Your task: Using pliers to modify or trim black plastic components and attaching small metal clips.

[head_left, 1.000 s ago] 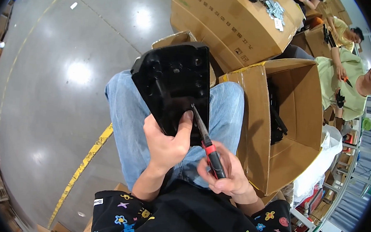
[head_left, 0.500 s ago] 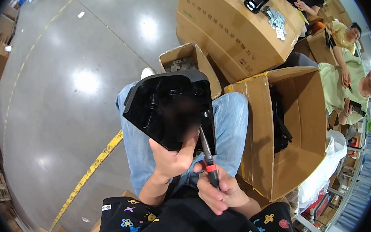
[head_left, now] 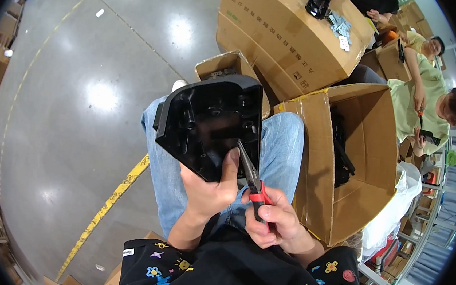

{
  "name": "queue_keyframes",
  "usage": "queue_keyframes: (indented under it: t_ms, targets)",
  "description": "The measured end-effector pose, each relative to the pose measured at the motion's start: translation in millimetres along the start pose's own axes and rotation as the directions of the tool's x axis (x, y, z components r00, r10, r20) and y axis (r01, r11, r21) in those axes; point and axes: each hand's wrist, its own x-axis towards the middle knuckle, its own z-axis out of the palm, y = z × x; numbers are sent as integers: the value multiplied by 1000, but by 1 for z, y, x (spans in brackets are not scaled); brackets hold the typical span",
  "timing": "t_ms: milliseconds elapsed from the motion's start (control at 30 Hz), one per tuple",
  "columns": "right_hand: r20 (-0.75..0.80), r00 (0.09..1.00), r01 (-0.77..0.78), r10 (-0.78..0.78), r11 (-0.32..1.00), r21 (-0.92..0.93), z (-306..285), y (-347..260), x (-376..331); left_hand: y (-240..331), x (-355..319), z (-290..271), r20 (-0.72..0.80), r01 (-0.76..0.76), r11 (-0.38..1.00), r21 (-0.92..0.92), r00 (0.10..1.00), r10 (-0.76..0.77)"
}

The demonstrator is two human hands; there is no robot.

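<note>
Two hands work one black plastic housing [head_left: 208, 122] over the lap.

Head view: the left hand [head_left: 208, 192] clasps the housing's lower edge, thumb up its inner face; the right hand [head_left: 275, 218] is clenched round red-handled pliers [head_left: 252, 179], whose long axis slants up-left, tip at the housing's right rim. Whether the tip grips anything is hidden. An open cardboard box [head_left: 354, 168] stands just right.

Black plastic housing [head_left: 211, 122] now rotated more upright in left hand [head_left: 208, 192]; pliers [head_left: 249, 173] tip sits at its lower right edge.
</note>
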Motion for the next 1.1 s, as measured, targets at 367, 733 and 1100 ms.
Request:
queue_keyframes:
  t_ms: [367,733,1100]
  targets:
    - [521,725,-40,-450,-783,-621,1,-44,19,0,11,-2,-23,59,971,233,998,-55]
    - [671,741,40,23,-999,-10,23,-92,25,-4,21,-14,-8,-64,967,248,998,68]
    - [427,827,1,-366,-758,-652,27,-86,2,-31,24,-15,-355,259,819,511,932,-74]
